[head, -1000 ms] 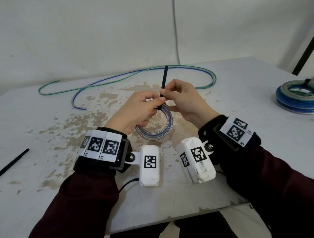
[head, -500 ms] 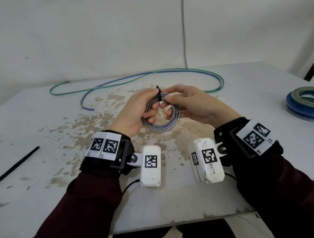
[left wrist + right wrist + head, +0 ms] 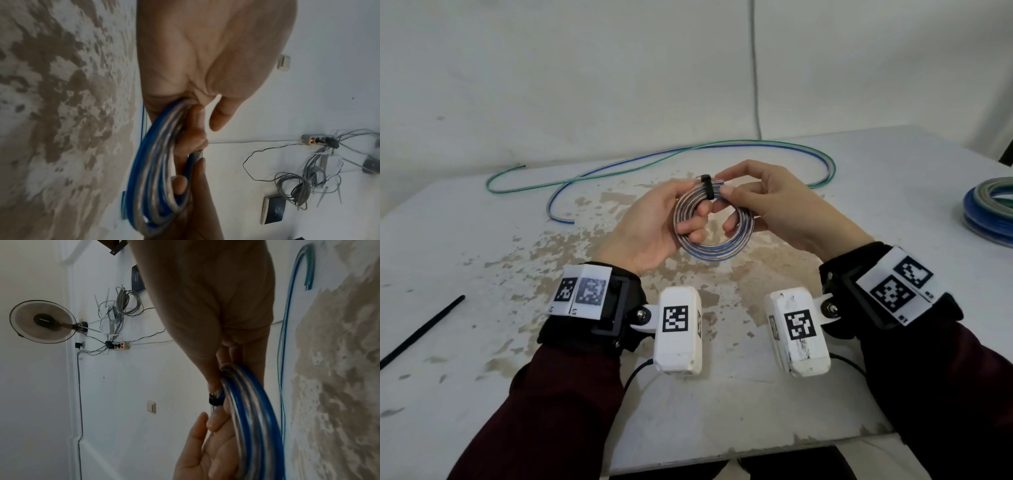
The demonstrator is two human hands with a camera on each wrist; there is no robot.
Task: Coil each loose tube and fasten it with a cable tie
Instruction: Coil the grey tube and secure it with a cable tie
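A coil of clear and blue tube [image 3: 714,245] [image 3: 152,175] [image 3: 252,418] is held up above the table between both hands. A black cable tie [image 3: 707,186] [image 3: 214,398] is cinched round its top, with only a short stub showing. My left hand [image 3: 654,226] grips the coil's left side, fingers curled through the ring. My right hand [image 3: 767,205] pinches the coil just right of the tie, with lower fingers curled inside the ring. A loose green tube and a loose blue tube [image 3: 688,154] lie stretched along the table's far side.
A spare black cable tie [image 3: 421,330] lies at the table's left edge. A finished blue and green coil [image 3: 993,209] sits at the far right. The white table [image 3: 893,171] has worn brown patches in its middle. A wall with cables stands behind.
The tie's long upright tail, seen a second ago, no longer sticks up; the tie now sits tight on the coil. Both hands have lifted and tilted the coil toward me.
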